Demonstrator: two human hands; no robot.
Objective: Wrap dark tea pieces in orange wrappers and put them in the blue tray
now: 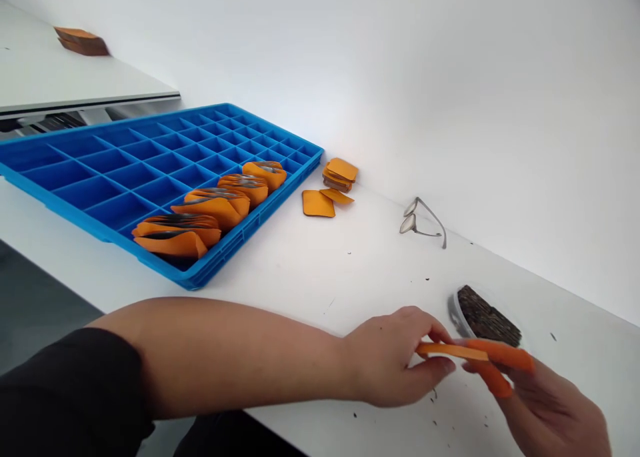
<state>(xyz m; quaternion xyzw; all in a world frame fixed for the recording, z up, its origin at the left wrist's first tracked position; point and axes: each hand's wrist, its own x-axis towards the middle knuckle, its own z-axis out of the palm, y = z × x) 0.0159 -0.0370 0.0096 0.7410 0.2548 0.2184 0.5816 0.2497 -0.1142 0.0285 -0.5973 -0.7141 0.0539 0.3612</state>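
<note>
My left hand (395,357) pinches one end of a thin orange piece (455,351) between thumb and fingers, low on the right of the view. At the piece's other end is my right hand (555,403), its thumb and a finger wearing orange covers and closed on it. Just behind the hands, a clear round dish (456,313) holds a stack of dark brown strips (487,315). The blue compartment tray (190,278) lies left of the hands, with several orange folded bundles (213,207) along its near right side.
Orange square pieces (319,203) lie beside the tray, near a small orange stack (341,171). Glasses (425,220) rest by the wall. Another orange stack (83,41) sits on the far left surface. Dark crumbs dot the white table (300,270).
</note>
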